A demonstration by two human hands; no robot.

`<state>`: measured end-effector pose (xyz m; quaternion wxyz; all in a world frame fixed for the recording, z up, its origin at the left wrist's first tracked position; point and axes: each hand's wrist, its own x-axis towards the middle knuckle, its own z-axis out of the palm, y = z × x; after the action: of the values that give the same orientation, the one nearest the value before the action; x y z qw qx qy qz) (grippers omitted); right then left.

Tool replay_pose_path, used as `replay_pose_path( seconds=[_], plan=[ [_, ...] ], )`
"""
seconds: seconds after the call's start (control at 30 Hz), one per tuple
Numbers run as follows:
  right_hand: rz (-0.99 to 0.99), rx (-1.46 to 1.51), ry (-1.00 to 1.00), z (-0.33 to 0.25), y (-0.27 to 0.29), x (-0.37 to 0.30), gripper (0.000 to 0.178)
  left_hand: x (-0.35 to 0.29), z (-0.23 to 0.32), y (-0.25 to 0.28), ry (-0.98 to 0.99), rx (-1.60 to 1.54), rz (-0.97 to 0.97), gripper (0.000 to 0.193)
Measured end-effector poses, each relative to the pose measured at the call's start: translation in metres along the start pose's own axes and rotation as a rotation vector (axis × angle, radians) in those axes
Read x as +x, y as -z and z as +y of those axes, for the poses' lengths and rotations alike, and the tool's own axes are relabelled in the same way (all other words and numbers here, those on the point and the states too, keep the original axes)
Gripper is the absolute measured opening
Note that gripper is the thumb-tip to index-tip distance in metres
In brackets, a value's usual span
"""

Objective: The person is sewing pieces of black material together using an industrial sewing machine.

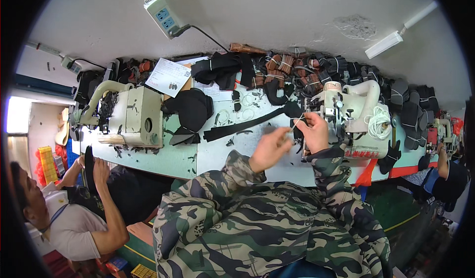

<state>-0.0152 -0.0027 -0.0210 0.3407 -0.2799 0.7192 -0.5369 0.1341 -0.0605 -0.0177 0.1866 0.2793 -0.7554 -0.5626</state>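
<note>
While both my hands are lifted over the pale green table (pixel 217 157), my left hand (pixel 269 148) and my right hand (pixel 313 132) pinch a thin white thread (pixel 297 123) between them, fingers closed on it. It hangs just left of the cream sewing machine (pixel 352 111), and a long black strap (pixel 247 123) lies further left.

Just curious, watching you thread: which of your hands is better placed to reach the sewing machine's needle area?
Probably the right hand: it pinches the thread right beside the sewing machine. The left hand sits farther back, at the thread's other end.
</note>
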Motion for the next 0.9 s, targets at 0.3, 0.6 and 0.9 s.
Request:
replay_pose_path(
  seconds=[0.3,0.6,0.9],
  plan=[
    [-0.083,-0.482,0.56,-0.063,-0.054,-0.001,0.053,0.093,-0.03,0.112,0.247,0.117,0.25,0.028],
    [-0.323,-0.013,-0.087,-0.033,0.004,-0.057,0.028,0.178,-0.098,0.21,0.394,0.896,0.229,0.043],
    [-0.005,0.177,-0.217,-0.012,0.068,-0.096,0.023,0.189,-0.084,0.177,-0.163,1.158,0.154,0.037]
  ],
)
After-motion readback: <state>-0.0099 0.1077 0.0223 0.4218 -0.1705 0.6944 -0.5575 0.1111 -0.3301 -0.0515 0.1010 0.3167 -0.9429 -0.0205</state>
